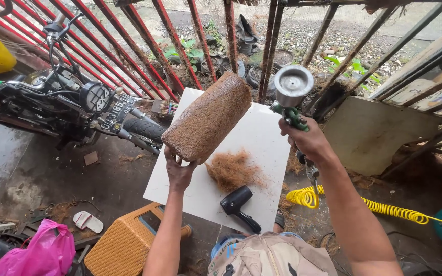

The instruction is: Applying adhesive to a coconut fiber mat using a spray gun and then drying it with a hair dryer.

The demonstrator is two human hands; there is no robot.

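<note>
My left hand holds up a brown, fibre-covered rounded form by its lower end, tilted over a white board. My right hand grips a green spray gun with a round metal cup on top, raised just right of the form. A coiled yellow air hose hangs from the gun's base. On the board lie a loose heap of brown fibre and a black hair dryer.
A motorcycle stands at the left by red railings. An orange wicker stool sits under the board's near corner. A pink plastic bag, a sandal and a leaning board lie around.
</note>
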